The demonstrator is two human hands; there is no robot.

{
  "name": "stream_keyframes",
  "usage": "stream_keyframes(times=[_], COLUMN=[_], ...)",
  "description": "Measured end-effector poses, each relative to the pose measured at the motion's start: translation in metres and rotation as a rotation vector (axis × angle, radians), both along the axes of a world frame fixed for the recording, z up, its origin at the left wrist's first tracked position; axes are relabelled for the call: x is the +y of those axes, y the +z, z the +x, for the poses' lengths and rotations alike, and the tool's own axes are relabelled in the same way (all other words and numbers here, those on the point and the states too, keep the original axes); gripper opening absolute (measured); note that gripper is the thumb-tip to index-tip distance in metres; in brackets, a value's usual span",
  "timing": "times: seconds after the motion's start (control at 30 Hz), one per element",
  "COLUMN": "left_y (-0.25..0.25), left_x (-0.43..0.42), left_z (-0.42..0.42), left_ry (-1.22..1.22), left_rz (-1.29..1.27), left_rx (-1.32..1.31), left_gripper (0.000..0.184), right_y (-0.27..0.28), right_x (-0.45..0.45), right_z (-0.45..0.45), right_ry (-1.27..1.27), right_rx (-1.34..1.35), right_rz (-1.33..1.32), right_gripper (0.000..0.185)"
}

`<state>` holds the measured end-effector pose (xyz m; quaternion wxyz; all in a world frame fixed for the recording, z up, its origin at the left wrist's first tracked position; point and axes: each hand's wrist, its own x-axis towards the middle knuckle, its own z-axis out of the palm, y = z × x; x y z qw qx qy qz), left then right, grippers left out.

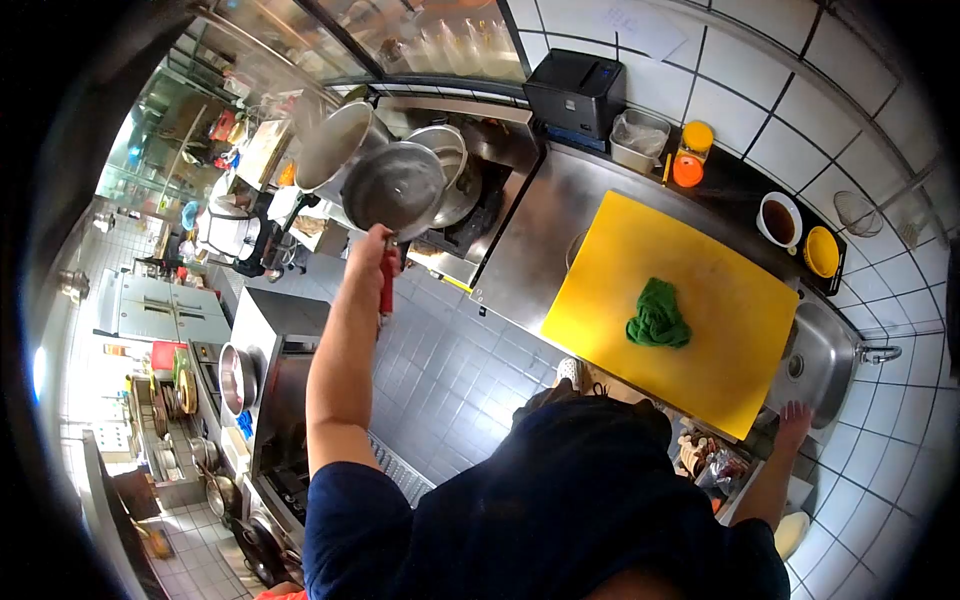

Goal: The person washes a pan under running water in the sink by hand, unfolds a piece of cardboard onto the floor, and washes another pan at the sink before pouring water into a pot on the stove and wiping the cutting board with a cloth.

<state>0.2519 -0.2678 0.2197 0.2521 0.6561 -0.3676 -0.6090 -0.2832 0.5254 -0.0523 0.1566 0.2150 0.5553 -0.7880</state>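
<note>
My left hand (382,252) is wrapped around the red handle of a frying pan (395,187), with my arm stretched out to the left. The pan's grey inside faces me and has a pale shine in the middle. It is held in front of a large metal pot (343,150) and another silver pot (455,165) at the stove. My right hand (794,424) is at the near edge of the sink (825,365), fingers stretched and holding nothing. Between my hands, a crumpled green cloth (658,315) lies on a yellow cutting board (600,285).
Along the tiled wall stand a black printer (575,92), a metal container (638,140), an orange-lidded jar (688,170), a white bowl of dark liquid (779,222) and a yellow bowl (822,251). A faucet (880,354) juts over the sink. Another person (228,228) is at the far left.
</note>
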Motion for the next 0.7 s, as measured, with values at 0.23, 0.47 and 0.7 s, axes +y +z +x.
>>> stream_keyframes(times=[0.23, 0.47, 0.7], left_y=[-0.011, -0.025, -0.019], left_x=[-0.105, -0.152, -0.163], left_z=[0.03, 0.037, 0.039], left_ry=[-0.005, 0.036, 0.084], left_rz=[0.051, 0.016, -0.058], left_rx=[-0.02, -0.116, -0.185], left_gripper=[0.018, 0.019, 0.017], right_y=[-0.008, 0.006, 0.008], right_x=[0.01, 0.017, 0.013], right_z=[0.03, 0.038, 0.039], right_ry=[-0.019, -0.077, -0.075], right_rx=[0.047, -0.007, -0.048], right_rz=[0.016, 0.124, 0.158], right_gripper=[0.05, 0.052, 0.059])
